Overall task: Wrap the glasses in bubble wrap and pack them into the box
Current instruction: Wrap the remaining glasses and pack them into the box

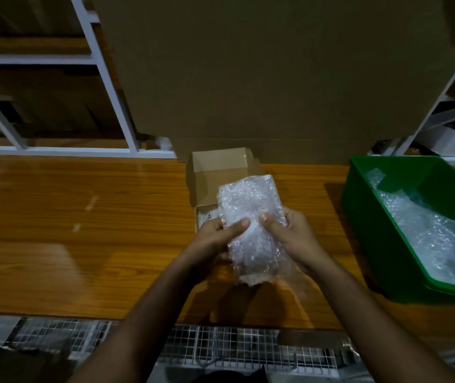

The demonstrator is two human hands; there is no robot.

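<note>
The open cardboard box [215,178] at twelve o'clock holds some wrap (contents unclear), while the left hand [218,233] and right hand [290,230] grip the bubble-wrapped bundle [251,228] just before it, thumbs pressing on top.

**Dim packing station with wood-grain surface**

A glossy orange-brown wood-grain tabletop [68,239] catches faint reflections in low light. Behind it rises a large flat brown cardboard sheet [276,78], flanked by white metal shelving frames [104,78]. A silver wire-mesh grid [234,349] runs below the tabletop's near edge.
</note>
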